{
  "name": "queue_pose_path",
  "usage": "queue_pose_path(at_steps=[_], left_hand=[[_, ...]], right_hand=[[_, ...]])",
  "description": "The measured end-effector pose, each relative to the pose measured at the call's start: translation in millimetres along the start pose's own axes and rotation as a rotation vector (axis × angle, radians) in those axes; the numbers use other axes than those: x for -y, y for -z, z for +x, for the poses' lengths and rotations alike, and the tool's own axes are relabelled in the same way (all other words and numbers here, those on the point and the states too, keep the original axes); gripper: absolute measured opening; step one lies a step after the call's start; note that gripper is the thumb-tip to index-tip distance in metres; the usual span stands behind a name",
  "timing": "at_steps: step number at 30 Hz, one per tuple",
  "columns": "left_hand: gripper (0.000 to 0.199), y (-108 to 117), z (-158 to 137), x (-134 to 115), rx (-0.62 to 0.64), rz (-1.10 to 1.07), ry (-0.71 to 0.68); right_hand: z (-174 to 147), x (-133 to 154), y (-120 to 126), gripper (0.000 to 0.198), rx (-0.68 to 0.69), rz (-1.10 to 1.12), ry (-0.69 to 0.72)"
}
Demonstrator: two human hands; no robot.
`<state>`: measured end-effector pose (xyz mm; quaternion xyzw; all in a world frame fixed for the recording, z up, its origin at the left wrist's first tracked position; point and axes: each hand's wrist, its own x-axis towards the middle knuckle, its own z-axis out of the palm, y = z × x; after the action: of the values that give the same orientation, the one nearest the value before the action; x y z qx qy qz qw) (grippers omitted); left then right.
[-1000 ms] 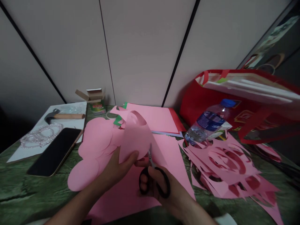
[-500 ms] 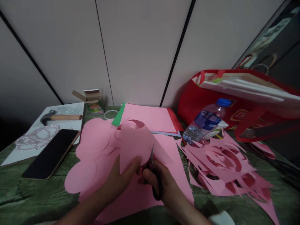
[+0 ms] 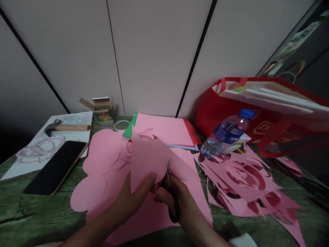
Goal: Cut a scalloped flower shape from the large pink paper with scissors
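Note:
A sheet of pink paper is pinched in my left hand, thumb on top near its lower edge. My right hand grips black-handled scissors, fingers through the loops. Their metal blades point up and away, against the right part of the held sheet, where a curved cut edge shows. Beneath both hands lies a large pink sheet. Rounded pink cutouts overlap to the left of my left hand. A heap of pink paper scraps lies to the right.
At the left are a phone, a hammer, clear beaded strands and an opened small box. Behind lies a stack of coloured paper. A water bottle leans before a red bag at the right.
The held pink sheet has shifted and turned slightly, its right part reaching farther right. My right hand and the scissors have moved a little to the right.

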<state>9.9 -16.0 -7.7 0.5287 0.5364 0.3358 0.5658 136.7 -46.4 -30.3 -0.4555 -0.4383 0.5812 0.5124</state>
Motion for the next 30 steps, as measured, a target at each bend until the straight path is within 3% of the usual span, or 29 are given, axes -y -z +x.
queue_pose_path(at_steps=[5,21,30], left_hand=[[0.025,-1.1,0.6,-0.4,-0.088,0.024,-0.037],[0.022,4.6,3.1,0.9,0.021,0.083,-0.071],[0.025,5.8,3.2,-3.7,0.019,0.111,-0.077]], right_hand=[[0.3,1.1,-0.2,0.031,0.001,-0.001,-0.015],[0.8,-0.5,-0.2,0.034,0.035,0.027,-0.037],[1.7,2.9,0.9,0.033,0.067,-0.01,0.007]])
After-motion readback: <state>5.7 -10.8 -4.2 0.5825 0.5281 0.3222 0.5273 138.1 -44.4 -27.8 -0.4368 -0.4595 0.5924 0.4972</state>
